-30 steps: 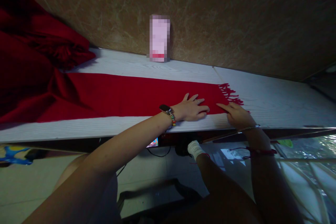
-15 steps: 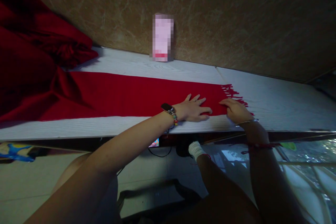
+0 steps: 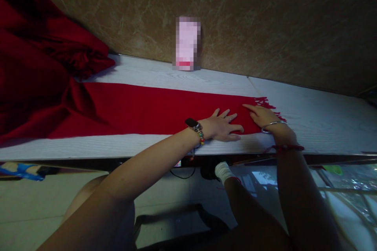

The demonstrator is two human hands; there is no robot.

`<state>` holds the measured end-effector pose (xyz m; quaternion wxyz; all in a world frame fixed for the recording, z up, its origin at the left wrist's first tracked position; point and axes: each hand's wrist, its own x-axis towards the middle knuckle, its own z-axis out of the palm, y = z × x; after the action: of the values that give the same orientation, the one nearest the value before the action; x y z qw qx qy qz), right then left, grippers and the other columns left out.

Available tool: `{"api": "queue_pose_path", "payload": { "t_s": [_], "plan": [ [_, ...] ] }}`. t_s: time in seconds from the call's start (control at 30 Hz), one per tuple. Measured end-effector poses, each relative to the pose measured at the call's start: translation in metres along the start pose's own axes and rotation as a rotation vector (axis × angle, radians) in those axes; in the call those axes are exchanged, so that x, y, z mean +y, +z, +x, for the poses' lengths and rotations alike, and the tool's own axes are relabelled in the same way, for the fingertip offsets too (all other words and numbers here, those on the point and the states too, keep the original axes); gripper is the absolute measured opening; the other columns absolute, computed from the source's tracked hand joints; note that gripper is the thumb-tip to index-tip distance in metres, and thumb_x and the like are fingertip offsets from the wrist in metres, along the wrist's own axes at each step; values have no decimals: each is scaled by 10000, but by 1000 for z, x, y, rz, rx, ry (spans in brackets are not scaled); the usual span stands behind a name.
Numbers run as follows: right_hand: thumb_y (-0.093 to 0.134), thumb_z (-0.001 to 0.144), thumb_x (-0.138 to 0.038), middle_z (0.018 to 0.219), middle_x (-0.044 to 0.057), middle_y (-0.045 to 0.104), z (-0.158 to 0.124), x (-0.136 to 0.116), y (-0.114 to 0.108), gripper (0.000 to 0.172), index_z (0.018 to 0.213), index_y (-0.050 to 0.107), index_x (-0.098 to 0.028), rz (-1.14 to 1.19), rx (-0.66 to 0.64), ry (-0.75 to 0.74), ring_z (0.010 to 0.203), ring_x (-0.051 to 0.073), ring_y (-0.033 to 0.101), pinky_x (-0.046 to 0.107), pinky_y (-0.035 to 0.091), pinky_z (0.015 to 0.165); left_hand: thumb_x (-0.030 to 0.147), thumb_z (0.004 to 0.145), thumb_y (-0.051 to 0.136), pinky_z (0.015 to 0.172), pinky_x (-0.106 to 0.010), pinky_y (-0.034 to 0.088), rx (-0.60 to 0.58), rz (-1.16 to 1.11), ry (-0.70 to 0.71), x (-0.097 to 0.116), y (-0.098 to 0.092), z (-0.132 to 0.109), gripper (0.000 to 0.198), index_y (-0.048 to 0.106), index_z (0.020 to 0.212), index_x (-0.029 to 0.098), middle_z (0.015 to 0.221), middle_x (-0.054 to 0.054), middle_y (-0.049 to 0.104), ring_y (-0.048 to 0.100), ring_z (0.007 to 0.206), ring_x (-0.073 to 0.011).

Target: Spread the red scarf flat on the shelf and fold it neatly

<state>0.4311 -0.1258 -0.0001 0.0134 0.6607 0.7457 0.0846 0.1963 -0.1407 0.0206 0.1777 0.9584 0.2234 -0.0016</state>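
A long red scarf (image 3: 141,108) lies flat along a white wood-grain table (image 3: 318,121), its fringed end (image 3: 269,106) to the right. My left hand (image 3: 222,125) presses flat on the scarf near that end, fingers spread, a watch and bead bracelet on the wrist. My right hand (image 3: 260,115) rests on the scarf's corner by the fringe, its fingers stretched out and pointing left, with a silver bangle on the wrist.
A heap of more red cloth (image 3: 38,66) covers the table's left end. A blurred pink box (image 3: 187,43) stands against the brown marbled wall (image 3: 265,15). Below the table edge are my knees, a white sock and a tiled floor.
My right hand has slid away from the table's near edge, up along the fringed end of the scarf. My left hand has stayed flat on the cloth.
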Motion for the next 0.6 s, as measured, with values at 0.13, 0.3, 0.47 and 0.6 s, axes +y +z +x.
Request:
{"api": "queue_pose_path", "payload": {
  "t_s": [0.13,0.3,0.47,0.6],
  "plan": [
    [409,837,-263,1021,66,707,17,4,4,440,1245,573,-236,-13,-3,45,872,233,653,373,508,777,490,867,463,1072,-605,152,-4,-19,-5,0,-1,0,421,514,1259,344,1509,-67,240,151,1383,-334],
    [440,840,-355,1041,68,706,31,6,5,416,1205,600,-234,-27,1,102,871,252,659,403,503,787,484,838,516,1065,-616,166,-4,-38,-3,-2,-3,-2,417,530,1238,368,1499,-45,269,168,1378,-342],
    [460,826,-350,894,68,723,8,13,-4,402,1165,624,-207,112,19,64,794,229,662,364,519,728,470,860,479,1071,-597,179,-12,-30,5,-3,-5,-2,398,531,1242,369,1501,-35,272,170,1379,-340],
    [482,799,-341,1049,97,686,-33,17,-7,408,1149,626,-190,189,41,-65,957,242,633,394,507,833,440,909,376,1077,-583,174,-9,6,14,-3,-4,-1,396,498,1278,362,1508,-27,263,172,1382,-327]
  ]
}}
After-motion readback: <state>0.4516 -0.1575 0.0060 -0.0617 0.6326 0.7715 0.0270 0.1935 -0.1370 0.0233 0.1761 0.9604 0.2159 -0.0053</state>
